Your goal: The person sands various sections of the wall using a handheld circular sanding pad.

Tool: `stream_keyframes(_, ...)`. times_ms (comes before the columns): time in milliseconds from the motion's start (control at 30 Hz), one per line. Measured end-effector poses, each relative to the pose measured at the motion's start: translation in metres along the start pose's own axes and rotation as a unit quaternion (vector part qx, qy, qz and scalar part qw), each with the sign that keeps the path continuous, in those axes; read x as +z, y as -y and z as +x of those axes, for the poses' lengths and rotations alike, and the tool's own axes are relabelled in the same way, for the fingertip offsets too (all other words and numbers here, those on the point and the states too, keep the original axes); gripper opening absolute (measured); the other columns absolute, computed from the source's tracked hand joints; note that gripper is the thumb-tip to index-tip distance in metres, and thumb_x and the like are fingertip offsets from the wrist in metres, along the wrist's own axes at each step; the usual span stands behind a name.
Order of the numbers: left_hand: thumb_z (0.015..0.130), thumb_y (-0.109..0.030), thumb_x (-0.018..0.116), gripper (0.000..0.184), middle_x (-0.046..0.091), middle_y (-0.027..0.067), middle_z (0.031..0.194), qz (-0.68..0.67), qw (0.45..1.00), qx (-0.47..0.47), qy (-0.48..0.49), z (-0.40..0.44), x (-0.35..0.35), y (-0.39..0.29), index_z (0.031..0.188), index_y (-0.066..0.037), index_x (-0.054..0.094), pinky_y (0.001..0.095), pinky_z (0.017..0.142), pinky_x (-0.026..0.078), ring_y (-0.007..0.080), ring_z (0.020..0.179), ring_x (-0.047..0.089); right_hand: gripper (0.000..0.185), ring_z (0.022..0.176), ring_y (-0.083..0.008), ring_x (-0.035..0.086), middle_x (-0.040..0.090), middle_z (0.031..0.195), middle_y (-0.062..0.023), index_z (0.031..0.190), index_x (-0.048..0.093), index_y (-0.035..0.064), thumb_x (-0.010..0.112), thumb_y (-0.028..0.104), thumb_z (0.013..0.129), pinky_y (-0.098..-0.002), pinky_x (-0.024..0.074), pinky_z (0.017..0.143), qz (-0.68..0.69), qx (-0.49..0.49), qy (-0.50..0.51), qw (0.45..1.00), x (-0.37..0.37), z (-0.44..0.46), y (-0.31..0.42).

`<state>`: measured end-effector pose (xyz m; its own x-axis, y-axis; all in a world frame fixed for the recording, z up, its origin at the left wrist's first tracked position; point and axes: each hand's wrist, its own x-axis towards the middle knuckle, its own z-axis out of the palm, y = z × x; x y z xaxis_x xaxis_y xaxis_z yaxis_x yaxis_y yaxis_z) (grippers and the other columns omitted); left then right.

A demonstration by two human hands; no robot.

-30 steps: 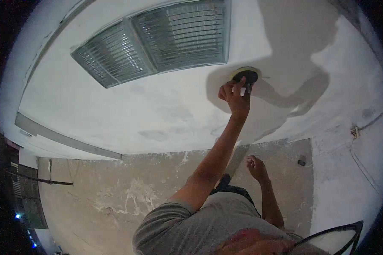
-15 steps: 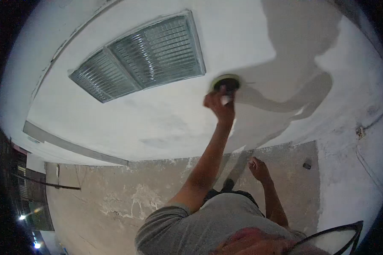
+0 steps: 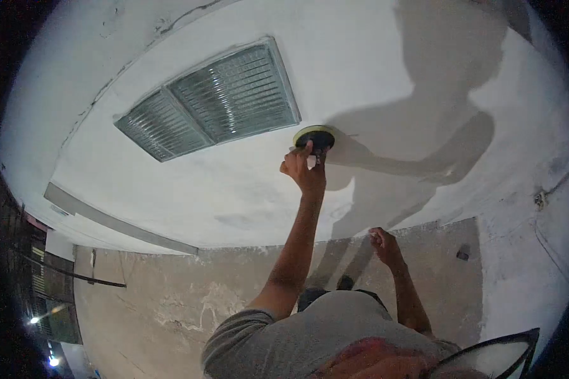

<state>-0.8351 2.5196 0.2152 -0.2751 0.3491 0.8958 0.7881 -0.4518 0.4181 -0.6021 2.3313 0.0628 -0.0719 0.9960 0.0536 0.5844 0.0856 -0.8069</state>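
Observation:
My left hand (image 3: 305, 174) reaches up to the white wall, its fingers closed on the back of a round sanding pad (image 3: 315, 136). The pad is black with a yellow-green rim and lies against the wall, just right of the lower corner of a ribbed glass window (image 3: 234, 95). Low on the right, my right hand (image 3: 387, 248) hangs in front of my body, apart from the wall. Its fingers are curled, with a small pale spot at the tips; I cannot make out whether they hold anything.
A grey strip (image 3: 117, 218) runs along the wall's lower left. Below lies a worn concrete floor (image 3: 139, 303) with whitish stains and a small dark object (image 3: 463, 252) at right. A wall fitting with a cable (image 3: 540, 199) is at far right. My shadow falls across the wall.
My left hand and the sanding pad have moved left and slightly down in view, closer to the window's corner. My right hand has risen slightly. The view has shifted a little.

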Motion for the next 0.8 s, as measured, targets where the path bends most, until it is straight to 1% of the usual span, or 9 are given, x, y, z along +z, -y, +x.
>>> stream_keyframes(67,0.066,-0.02,0.089,0.047,0.066,0.0011,0.092,-0.054,0.998,-0.001,-0.008,0.001,0.005,-0.01,0.109,-0.02,0.07,0.0406,0.087,0.031,0.0214,0.094,0.059,0.027,0.075,-0.0229,0.065,0.065,0.082,-0.0112,0.117,0.06,0.0066,0.063,0.02,0.094,-0.0362,0.0526,0.07,0.051,-0.011,-0.007,0.999,-0.009,0.008,0.027)
stream_keyframes(167,0.067,-0.021,0.086,0.049,0.065,-0.001,0.095,-0.043,0.997,0.045,0.039,0.004,0.015,-0.027,0.114,-0.022,0.07,0.0407,0.086,0.033,0.0215,0.092,0.059,0.032,0.07,-0.0172,0.06,0.063,0.08,-0.0081,0.123,0.059,0.0074,0.063,0.022,0.094,-0.032,0.0506,0.067,0.106,-0.014,-0.024,0.994,-0.009,0.037,0.06)
stream_keyframes(233,0.068,-0.022,0.085,0.049,0.064,-0.0019,0.096,-0.018,0.998,0.051,0.044,0.007,0.017,-0.036,0.115,-0.023,0.07,0.0407,0.086,0.033,0.0212,0.093,0.059,0.038,0.066,-0.0142,0.055,0.061,0.084,-0.0068,0.13,0.056,0.0083,0.063,0.019,0.094,-0.0289,0.0485,0.063,0.069,-0.098,-0.074,0.99,-0.03,0.058,0.119)
stream_keyframes(433,0.074,-0.022,0.083,0.044,0.066,-0.0007,0.101,-0.029,0.994,0.043,0.101,0.01,0.008,-0.04,0.116,-0.023,0.069,0.0405,0.086,0.034,0.0184,0.095,0.059,0.047,0.065,-0.0158,0.055,0.059,0.096,-0.0099,0.139,0.048,0.0103,0.064,0.018,0.095,-0.0321,0.0502,0.065,0.048,-0.23,-0.185,0.954,-0.051,0.124,0.195)
stream_keyframes(500,0.079,-0.017,0.079,0.043,0.066,-0.0006,0.103,-0.046,0.989,0.041,0.133,0.01,0.005,-0.034,0.12,-0.02,0.067,0.0406,0.088,0.036,0.0195,0.1,0.06,0.041,0.065,-0.016,0.05,0.056,0.096,-0.0103,0.133,0.05,0.0036,0.064,0.012,0.095,-0.0297,0.0467,0.062,0.024,-0.277,-0.227,0.933,-0.05,0.142,0.208)
stream_keyframes(633,0.082,-0.014,0.075,0.043,0.067,0.0013,0.107,-0.096,0.984,0.046,0.143,0.008,-0.006,-0.024,0.124,-0.017,0.064,0.0405,0.091,0.039,0.0213,0.104,0.06,0.039,0.069,-0.0181,0.052,0.056,0.1,-0.012,0.131,0.051,0.0045,0.063,0.01,0.095,-0.0318,0.0482,0.063,-0.014,-0.309,-0.255,0.916,-0.04,0.173,0.197)
stream_keyframes(700,0.084,-0.014,0.074,0.045,0.066,0.004,0.114,-0.083,0.982,0.048,0.161,-0.007,-0.016,-0.019,0.127,-0.014,0.06,0.0415,0.092,0.04,0.0236,0.107,0.06,0.037,0.07,-0.0192,0.052,0.056,0.102,-0.0119,0.129,0.054,0.006,0.064,0.011,0.094,-0.0325,0.0486,0.064,-0.043,-0.369,-0.324,0.87,-0.036,0.184,0.191)
stream_keyframes(733,0.086,-0.015,0.072,0.044,0.066,0.0054,0.115,-0.08,0.978,0.044,0.188,-0.019,-0.026,-0.015,0.129,-0.013,0.059,0.0414,0.092,0.042,0.0238,0.107,0.061,0.037,0.07,-0.0192,0.052,0.056,0.102,-0.0119,0.129,0.054,0.006,0.064,0.011,0.094,-0.0325,0.0486,0.064,-0.046,-0.37,-0.325,0.869,-0.036,0.185,0.19)
stream_keyframes(800,0.089,-0.016,0.07,0.043,0.067,0.0072,0.115,-0.076,0.967,0.034,0.239,-0.051,-0.051,0.004,0.131,-0.012,0.058,0.0413,0.091,0.043,0.0247,0.106,0.062,0.04,0.081,-0.0319,0.06,0.059,0.101,-0.0181,0.132,0.052,0.0082,0.064,0.014,0.094,-0.0415,0.052,0.072,-0.032,-0.331,-0.334,0.882,-0.038,0.187,0.192)
